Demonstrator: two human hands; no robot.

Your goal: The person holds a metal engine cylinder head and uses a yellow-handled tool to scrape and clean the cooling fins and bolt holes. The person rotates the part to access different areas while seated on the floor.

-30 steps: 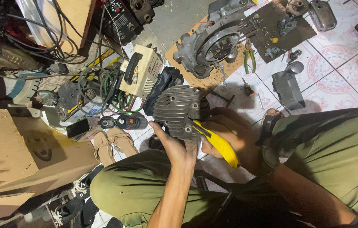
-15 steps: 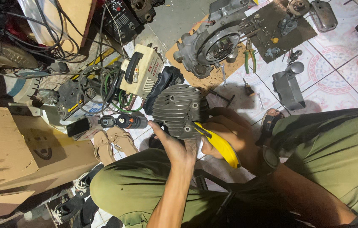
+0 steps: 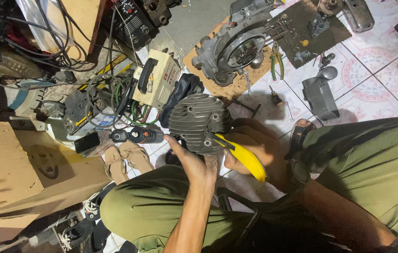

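**Workshop floor: finned cylinder head held in both hands**

Patterned white-and-pink floor tiles (image 3: pixel 372 84), cluttered, seen from above; person crouches, olive trousers on both knees.

Finned cylinder head (image 3: pixel 199 122): grey cast metal, roundish, parallel cooling fins, dull greasy finish. Held off the floor, centre frame, just ahead of the knees.

Left hand (image 3: pixel 194 161): fingers wrapped on the head's near lower edge, thumb up its side, gripping it.

Right hand (image 3: pixel 255 145): clenched around a yellow-handled tool (image 3: pixel 243 159), smooth plastic grip with a black stripe; its front end meets the head's right edge. Tip hidden, can't tell the type. Dark watch (image 3: pixel 297 175) on that wrist.

Outward:
- Cream boxy welding unit (image 3: pixel 157 79) just left of the head, black carry handle, small red rectangular label on its top face.
- Black soft pouch (image 3: pixel 185 91) between the unit and the head.
- Black cylindrical flashlight (image 3: pixel 138 136) lying flat left of the left hand; tan sandals (image 3: pixel 126 159) beside it.
- Brown corrugated cardboard box (image 3: pixel 25 173) far left, dark round printed mark on its flap.
- Engine crankcase (image 3: pixel 236 47) above, bare aluminium, round opening, sits on a tan cardboard sheet (image 3: pixel 236 86).
- Green-handled pliers (image 3: pixel 276 63) just right of it.
- Dark mat (image 3: pixel 311 28) with small loose parts, top right.
- Grey metal cover (image 3: pixel 320 96) on the tiles, right.
- Tangled black and green cables (image 3: pixel 109 93) upper left.
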